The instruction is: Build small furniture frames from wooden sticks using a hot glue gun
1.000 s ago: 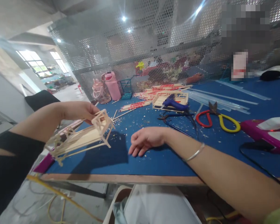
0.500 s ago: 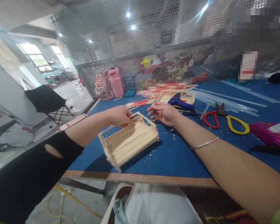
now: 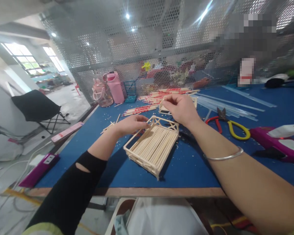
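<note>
A small tray-like frame built of thin wooden sticks [image 3: 153, 145] rests on the blue table mat [image 3: 191, 166] in front of me. My left hand [image 3: 131, 124] grips its left far rim. My right hand [image 3: 180, 107] hovers just above the frame's far end, fingers pinched together; whether it pinches a stick there I cannot tell. A silver bangle [image 3: 224, 157] sits on my right forearm. Behind my right hand lies a second stick frame [image 3: 163, 109], mostly hidden.
Red-and-yellow handled shears [image 3: 229, 125] lie right of the frame. A magenta and white device [image 3: 276, 140] sits at the right edge. Loose sticks [image 3: 161, 96], pink bottles [image 3: 114, 87] and a perforated metal screen [image 3: 147, 49] stand at the back. A black folding chair [image 3: 34, 106] is left.
My left hand brought the stick frame from the air beyond the table's left edge and set it on the mat. My right hand lifted from the mat and reached over the frame's far end.
</note>
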{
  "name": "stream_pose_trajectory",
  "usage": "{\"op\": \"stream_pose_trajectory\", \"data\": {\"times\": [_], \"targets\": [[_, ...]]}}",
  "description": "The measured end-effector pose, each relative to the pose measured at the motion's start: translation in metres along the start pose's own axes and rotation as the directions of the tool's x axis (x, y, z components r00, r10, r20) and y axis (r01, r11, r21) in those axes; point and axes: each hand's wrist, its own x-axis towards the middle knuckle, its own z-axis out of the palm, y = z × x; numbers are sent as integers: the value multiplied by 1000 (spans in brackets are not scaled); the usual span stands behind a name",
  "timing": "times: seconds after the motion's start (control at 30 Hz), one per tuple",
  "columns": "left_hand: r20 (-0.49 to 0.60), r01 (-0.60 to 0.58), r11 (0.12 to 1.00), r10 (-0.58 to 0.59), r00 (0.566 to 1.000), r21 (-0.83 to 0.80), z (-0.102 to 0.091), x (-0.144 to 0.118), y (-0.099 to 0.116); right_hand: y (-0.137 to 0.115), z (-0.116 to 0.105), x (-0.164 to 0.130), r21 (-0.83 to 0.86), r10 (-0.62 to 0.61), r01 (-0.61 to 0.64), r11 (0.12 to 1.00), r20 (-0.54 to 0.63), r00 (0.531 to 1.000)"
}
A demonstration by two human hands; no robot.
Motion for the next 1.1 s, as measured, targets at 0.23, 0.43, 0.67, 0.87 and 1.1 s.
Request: {"op": "stream_pose_trajectory", "data": {"times": [0.23, 0.43, 0.67, 0.87, 1.1], "targets": [[-130, -121, 980, 101, 986, -158, -1, 3, -17, -19, 33, -35, 110, 198, -260, 959, 394, 897], [-259, -210, 933, 134, 956, -293, 1, 6, -26, -5, 53, -46, -187, 155, -110, 976, 245, 957], [-349, -459, 883, 403, 846, -94, -1, -11, -22, -10, 53, -47, -17, 48, -46, 999, 149, 988], [-345, -430, 899, 377, 860, -89, 0, -17, -17, -11, 52, -48, 115, -41, 30, 993, 99, 994], [-328, -406, 904, 346, 879, -135, -4, -15, -21, -10, 50, -50, 121, -140, 121, 985, 158, 977]]}}
